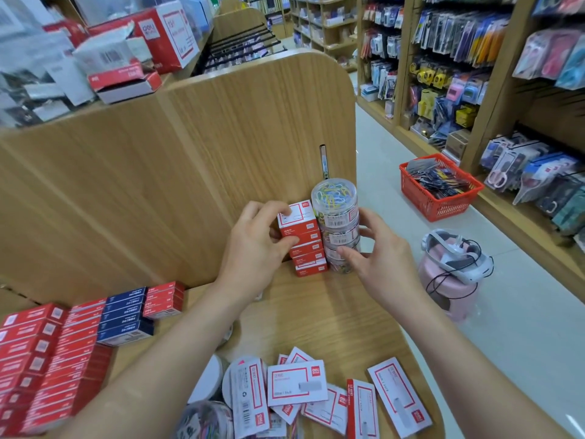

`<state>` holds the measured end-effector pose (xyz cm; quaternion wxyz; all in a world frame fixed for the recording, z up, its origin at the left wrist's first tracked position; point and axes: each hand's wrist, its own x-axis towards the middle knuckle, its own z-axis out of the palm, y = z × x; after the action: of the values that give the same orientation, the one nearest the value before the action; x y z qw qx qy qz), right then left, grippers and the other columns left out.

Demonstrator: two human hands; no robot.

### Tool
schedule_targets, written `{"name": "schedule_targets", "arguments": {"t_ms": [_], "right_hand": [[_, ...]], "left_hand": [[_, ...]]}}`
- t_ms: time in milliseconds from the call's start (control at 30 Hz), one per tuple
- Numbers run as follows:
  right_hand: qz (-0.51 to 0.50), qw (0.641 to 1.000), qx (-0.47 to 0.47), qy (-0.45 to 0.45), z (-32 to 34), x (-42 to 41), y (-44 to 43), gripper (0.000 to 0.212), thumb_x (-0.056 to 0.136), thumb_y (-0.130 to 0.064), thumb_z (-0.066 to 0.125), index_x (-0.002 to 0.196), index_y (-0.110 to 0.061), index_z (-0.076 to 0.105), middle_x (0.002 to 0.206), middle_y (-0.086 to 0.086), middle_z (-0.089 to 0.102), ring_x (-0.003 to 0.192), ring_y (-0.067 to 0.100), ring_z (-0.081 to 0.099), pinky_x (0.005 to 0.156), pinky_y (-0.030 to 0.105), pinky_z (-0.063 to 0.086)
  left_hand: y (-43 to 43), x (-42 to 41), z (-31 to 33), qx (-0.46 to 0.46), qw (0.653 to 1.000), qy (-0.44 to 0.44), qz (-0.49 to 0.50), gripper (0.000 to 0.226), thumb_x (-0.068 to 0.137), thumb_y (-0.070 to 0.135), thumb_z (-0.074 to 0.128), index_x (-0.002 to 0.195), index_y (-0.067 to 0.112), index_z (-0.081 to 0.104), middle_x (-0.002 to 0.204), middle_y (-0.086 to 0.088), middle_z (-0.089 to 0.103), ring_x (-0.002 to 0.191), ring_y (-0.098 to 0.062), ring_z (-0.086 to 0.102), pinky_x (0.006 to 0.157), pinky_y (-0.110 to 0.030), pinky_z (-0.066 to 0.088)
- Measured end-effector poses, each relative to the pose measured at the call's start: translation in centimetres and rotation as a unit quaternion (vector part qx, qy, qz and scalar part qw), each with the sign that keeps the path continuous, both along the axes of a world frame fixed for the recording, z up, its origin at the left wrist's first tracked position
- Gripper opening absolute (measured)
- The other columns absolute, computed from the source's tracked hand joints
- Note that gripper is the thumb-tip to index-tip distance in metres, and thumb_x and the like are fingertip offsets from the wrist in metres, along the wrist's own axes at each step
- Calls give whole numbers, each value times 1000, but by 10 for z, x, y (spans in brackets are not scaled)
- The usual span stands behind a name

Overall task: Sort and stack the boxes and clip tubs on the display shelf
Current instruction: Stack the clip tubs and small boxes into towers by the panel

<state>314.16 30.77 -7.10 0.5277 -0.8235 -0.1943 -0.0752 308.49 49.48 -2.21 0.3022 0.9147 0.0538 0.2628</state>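
While the left hand [259, 245] is gripping the box stack [304, 245] and the right hand [380, 258] the tub stack [337, 223] (probably tippy), a slow, even squeeze is looking wisest.

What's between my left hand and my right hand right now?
In the head view, a stack of small red boxes and a stack of clear clip tubs stand side by side between the left hand and right hand.
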Motion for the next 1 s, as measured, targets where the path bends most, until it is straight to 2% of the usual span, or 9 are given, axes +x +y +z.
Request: {"name": "schedule_targets", "arguments": {"t_ms": [100,267,333,400,533,633,700,833,1000], "right_hand": [[2,1000,6,4,2,-2,1,61,75,-17,77,130,-22,50,119,-5,64,108,16,62,83,44,55],[-49,997,-66,-5,11,-13,-16,60,76,-25,76,127,-16,47,119,4,57,107,19,57,84,43,50],[-15,998,-56,0,19,-26,-30,41,79,-26,73,114,-21,54,105,-3,59,97,14,59,78,36,51],[109,988,-92,58,27,-41,-43,33,77,-32,74,106,-30,58,99,-11,61,96,6,58,78,30,51],[330,884,-321,85,40,-72,-57,72,65,-64,73,127,-45,41,123,-24,43,117,-5,38,97,22,37],[367,812,-454,23,37,-95,-59,103,57,-73,71,140,-47,16,131,-19,28,124,4,24,101,32,30],[355,792,-496,-32,28,-108,-57,107,58,-73,69,142,-44,9,129,-12,28,123,11,26,98,36,29],[303,817,-486,-70,12,-114,-53,82,66,-63,63,134,-36,27,116,-10,38,115,15,36,92,39,33],[277,866,-415,-43,0,-101,-49,68,71,-50,71,131,-31,45,112,-8,48,110,15,45,91,31,37]], "left_hand": [[-2,2,1,-2,1000,6,9,45,64,11,86,98,25,60,84,10,49,69,-5,55,73,-35,54],[-5,-24,22,30,999,18,8,39,67,17,83,91,26,54,82,8,50,64,-9,53,65,-26,46],[-11,-51,32,43,990,103,-90,29,70,18,81,83,29,58,77,7,57,66,-9,54,65,-24,45],[-19,-79,36,81,947,248,-186,22,73,32,80,87,34,63,82,10,60,75,-5,54,71,-23,45],[-29,-109,16,257,875,349,-218,63,72,67,64,126,41,46,115,16,49,110,-4,42,87,-27,41],[-35,-112,4,309,865,345,-191,78,72,71,59,137,42,29,124,10,44,116,-14,41,84,-31,37],[-35,-111,-3,319,861,351,-181,78,73,69,58,138,41,24,125,7,48,115,-19,46,82,-32,37],[-34,-101,-11,291,856,391,-172,73,73,60,61,135,40,30,120,4,60,109,-23,56,85,-35,48],[-28,-86,-15,217,877,399,-157,64,74,48,66,131,38,39,110,7,63,98,-17,58,77,-29,47]]}}
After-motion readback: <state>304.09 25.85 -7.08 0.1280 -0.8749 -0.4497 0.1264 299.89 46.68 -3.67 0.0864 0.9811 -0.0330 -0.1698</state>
